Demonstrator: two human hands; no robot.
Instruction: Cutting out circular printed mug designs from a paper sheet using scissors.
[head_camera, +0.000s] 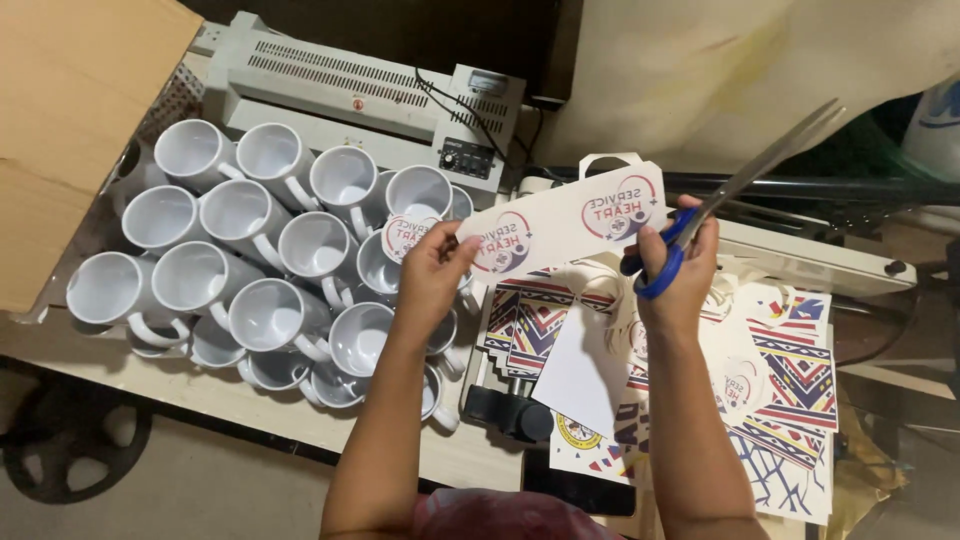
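My left hand (432, 268) pinches the left end of a white paper strip (565, 222) printed with round red and blue emblems, holding it up above the table. My right hand (675, 268) grips blue-handled scissors (742, 185) at the strip's right end, blades open and pointing up to the right. Below the strip lie printed sheets with red, blue and white patterns (790, 385) and a plain white sheet (585, 375).
Several white mugs (245, 255) are piled on the left of the table, beside a cardboard box flap (70, 120). A grey laminator (370, 100) sits at the back. A black clamp-like part (510, 410) lies under the sheets. A pale cloth (720, 60) hangs at the upper right.
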